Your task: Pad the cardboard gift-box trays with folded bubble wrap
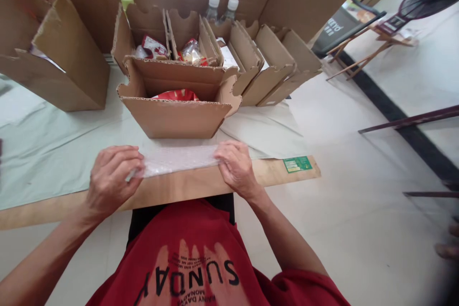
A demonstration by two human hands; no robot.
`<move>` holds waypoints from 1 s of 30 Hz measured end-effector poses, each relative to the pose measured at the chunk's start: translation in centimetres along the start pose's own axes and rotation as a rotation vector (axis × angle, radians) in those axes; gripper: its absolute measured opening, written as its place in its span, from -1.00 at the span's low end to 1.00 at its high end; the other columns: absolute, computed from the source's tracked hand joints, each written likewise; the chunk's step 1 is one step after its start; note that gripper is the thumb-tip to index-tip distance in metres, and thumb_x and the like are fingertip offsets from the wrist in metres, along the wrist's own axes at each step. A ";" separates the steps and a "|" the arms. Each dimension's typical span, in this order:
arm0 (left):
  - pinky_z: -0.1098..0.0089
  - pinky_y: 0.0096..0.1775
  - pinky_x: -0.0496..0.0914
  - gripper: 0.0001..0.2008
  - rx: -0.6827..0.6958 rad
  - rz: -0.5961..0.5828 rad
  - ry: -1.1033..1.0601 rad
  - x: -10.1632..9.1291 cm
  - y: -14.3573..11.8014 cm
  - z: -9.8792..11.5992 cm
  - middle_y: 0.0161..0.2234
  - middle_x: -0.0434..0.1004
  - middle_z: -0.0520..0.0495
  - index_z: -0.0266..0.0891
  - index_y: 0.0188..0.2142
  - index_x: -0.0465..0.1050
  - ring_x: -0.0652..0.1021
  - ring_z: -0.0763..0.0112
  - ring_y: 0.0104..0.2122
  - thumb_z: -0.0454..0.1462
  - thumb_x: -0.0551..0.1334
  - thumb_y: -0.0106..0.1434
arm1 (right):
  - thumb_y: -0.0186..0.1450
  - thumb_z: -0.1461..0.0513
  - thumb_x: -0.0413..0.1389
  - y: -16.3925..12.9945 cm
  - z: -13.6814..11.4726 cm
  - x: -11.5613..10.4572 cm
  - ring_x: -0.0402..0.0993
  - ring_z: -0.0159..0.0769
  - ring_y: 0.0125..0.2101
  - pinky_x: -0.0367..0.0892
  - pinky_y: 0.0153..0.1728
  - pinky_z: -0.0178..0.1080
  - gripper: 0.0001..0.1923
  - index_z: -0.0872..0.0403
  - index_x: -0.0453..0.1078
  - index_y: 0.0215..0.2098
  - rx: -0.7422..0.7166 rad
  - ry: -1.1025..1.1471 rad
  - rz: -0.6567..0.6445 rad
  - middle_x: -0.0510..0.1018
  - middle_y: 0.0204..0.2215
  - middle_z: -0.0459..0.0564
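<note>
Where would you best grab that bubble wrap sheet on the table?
Probably by its two short ends, one from each side, as the left hand and right hand do. The bubble wrap lies flat and limp, stretched sideways along the table edge.

Your two arms are reaching forward and slightly inward from the bottom of the view, bare from the elbows down. Your left hand point(114, 177) is lying palm down with its knuckles raised and fingers curled under, thumb tucked toward the middle. Your right hand point(234, 167) is mirroring it, palm down, fingers bent and pointing toward the left hand (the fingertips themselves are partly hidden beneath the knuckles). Both wrists are sitting low and nearly straight, the right forearm angling in more steeply than the left. The hands are resting level with each other, well apart, both pressing downward rather than lifting.
</note>
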State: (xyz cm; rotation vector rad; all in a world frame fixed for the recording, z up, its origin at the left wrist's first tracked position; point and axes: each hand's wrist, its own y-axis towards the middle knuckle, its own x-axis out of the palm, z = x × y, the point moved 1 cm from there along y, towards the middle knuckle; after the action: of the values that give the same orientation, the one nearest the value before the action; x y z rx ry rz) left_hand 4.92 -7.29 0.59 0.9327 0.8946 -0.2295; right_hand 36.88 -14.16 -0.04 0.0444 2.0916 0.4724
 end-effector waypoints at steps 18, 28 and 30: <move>-0.10 0.41 -0.07 -0.32 -0.024 -0.482 0.161 8.2 -3.4 -0.2 0.42 0.18 -0.44 -0.42 0.39 0.21 0.22 -0.07 0.43 0.02 -0.07 0.51 | 0.47 0.07 0.12 0.7 0.0 7.6 0.17 0.01 0.40 0.10 0.37 0.10 -0.46 0.08 0.32 0.35 -0.099 -0.132 -0.311 0.33 0.38 0.18; -0.13 0.10 0.36 -0.48 -0.544 -0.201 0.299 4.7 -4.2 -1.3 0.04 0.54 -0.42 -0.35 0.01 0.57 0.48 -0.24 0.08 0.03 0.16 0.34 | 0.46 0.16 0.04 -0.5 4.4 3.5 0.46 -0.02 -0.02 0.27 -0.01 -0.03 -0.68 0.09 0.54 0.05 0.309 -0.222 0.005 0.64 -0.04 0.15; -0.13 0.03 0.37 -0.57 -0.612 -0.202 0.297 4.9 -3.8 -0.7 -0.03 0.55 -0.40 -0.31 -0.15 0.61 0.49 -0.23 0.00 0.00 0.19 0.28 | 0.43 0.16 0.10 1.3 2.9 5.1 0.42 0.02 -0.02 0.26 -0.01 0.00 -0.70 0.10 0.55 0.02 0.329 -0.212 -0.033 0.62 -0.02 0.19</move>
State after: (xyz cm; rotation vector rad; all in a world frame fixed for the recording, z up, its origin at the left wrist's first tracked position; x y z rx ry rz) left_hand 5.62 -8.07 -5.54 0.3078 1.2438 0.0196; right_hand 36.31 -10.94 -5.03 0.2411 1.9378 0.0941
